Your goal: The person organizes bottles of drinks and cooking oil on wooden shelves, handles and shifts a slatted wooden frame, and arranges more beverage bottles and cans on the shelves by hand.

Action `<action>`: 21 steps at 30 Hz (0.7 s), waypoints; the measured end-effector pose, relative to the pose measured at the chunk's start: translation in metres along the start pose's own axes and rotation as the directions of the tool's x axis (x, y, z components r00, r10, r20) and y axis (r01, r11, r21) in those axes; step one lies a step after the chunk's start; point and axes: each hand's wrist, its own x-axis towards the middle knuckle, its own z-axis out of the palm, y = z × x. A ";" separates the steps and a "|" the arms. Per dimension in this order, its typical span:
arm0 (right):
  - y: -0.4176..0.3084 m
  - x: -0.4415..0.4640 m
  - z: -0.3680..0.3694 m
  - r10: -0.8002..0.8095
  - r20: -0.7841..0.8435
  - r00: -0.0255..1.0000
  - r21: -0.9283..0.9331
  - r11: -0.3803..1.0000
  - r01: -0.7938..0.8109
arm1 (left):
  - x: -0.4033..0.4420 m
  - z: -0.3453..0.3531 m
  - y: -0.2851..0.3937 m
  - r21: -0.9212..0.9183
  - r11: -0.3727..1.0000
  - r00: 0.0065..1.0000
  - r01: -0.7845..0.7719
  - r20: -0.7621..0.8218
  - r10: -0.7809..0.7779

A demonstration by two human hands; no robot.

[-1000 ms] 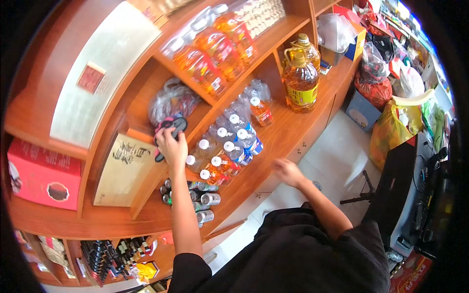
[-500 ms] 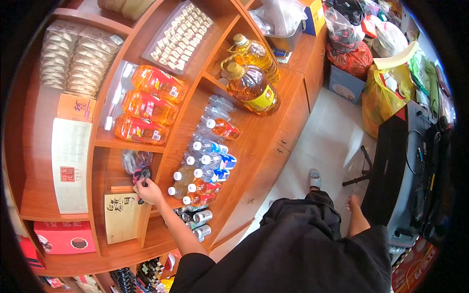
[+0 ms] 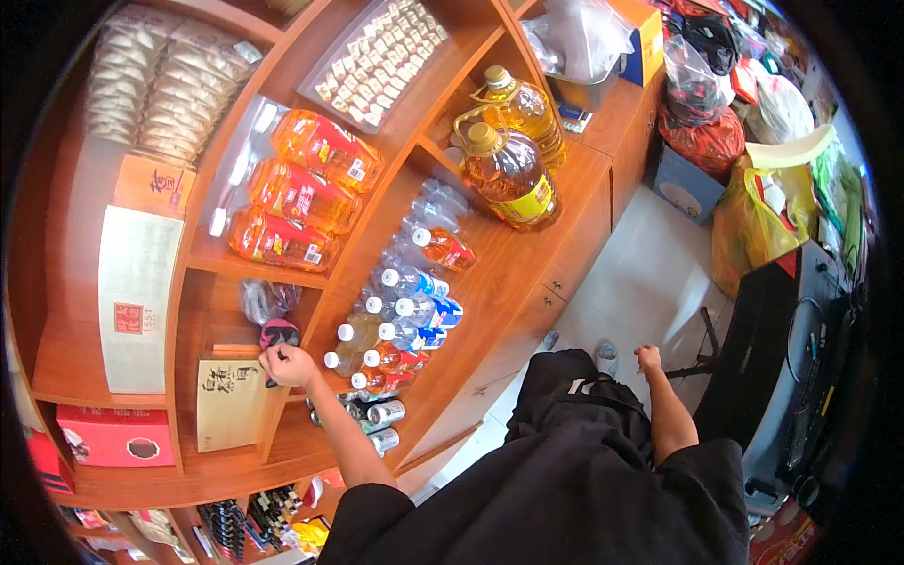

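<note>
My left hand (image 3: 290, 365) is closed on a black and pink object (image 3: 280, 333) at a shelf compartment; its rounded pink-edged part shows above the fingers and a black end below. Its exact kind I cannot make out. Right behind it lies a clear plastic bag (image 3: 266, 301). Below the hand, a cream box with black characters (image 3: 226, 400) stands in the same compartment. My right hand (image 3: 648, 358) hangs over the floor with fingers curled in and nothing visible in them.
Small drink bottles (image 3: 414, 282) and cans (image 3: 384, 412) line the wooden counter beside my left arm. Large oil bottles (image 3: 513, 184) stand farther along. Orange drink bottles (image 3: 306, 193) fill a compartment above. A black stand-mounted unit (image 3: 753, 348) and bags (image 3: 763, 221) are at right.
My view has shifted, and the shelves sit slightly differently in frame. The pink-edged part shows more above my left hand. My right hand has swung forward, away from my body.
</note>
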 end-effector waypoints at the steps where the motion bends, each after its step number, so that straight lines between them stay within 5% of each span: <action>1: -0.007 -0.001 -0.003 -0.017 -0.075 0.997 -0.012 1.000 0.016 | 0.002 -0.003 0.005 -0.012 1.000 1.000 0.002 0.001 -0.002; 5: -0.010 -0.014 -0.007 -0.006 0.011 1.000 -0.043 0.999 0.006 | 0.004 -0.001 -0.004 -0.141 0.988 0.997 0.058 0.056 -0.051; 7: 0.023 -0.003 0.004 0.029 0.064 0.998 -0.012 1.000 -0.028 | 0.005 0.000 -0.003 -0.219 0.944 0.968 0.245 0.102 -0.228; 9: 0.046 -0.002 0.009 0.122 0.101 0.987 -0.072 0.991 -0.115 | 0.006 0.000 -0.006 -0.092 0.990 0.990 0.111 0.103 -0.101; 10: 0.046 -0.006 0.012 0.045 0.131 0.990 -0.239 0.971 -0.013 | 0.010 -0.003 -0.005 -0.050 0.995 0.984 0.090 0.160 -0.081; 12: 0.046 0.012 0.019 -0.084 0.176 0.981 -0.281 0.951 0.131 | 0.018 -0.005 0.009 -0.042 0.993 0.970 0.111 0.224 -0.099; 14: -0.043 -0.031 0.020 -0.281 0.180 0.943 -0.079 0.951 0.298 | 0.018 -0.004 0.015 -0.056 0.968 0.943 0.244 0.247 -0.224; 17: -0.213 -0.109 0.045 -0.401 0.221 0.889 0.058 0.915 0.399 | 0.018 -0.005 0.014 -0.003 0.976 0.946 0.218 0.249 -0.210; 19: -0.332 -0.176 0.063 -0.546 0.344 0.764 0.114 0.832 0.543 | 0.021 -0.006 0.021 0.011 0.966 0.940 0.258 0.227 -0.254; 21: -0.432 -0.256 0.081 -0.769 0.362 0.527 0.208 0.618 0.759 | 0.016 -0.001 0.012 -0.080 0.949 0.939 0.304 0.195 -0.284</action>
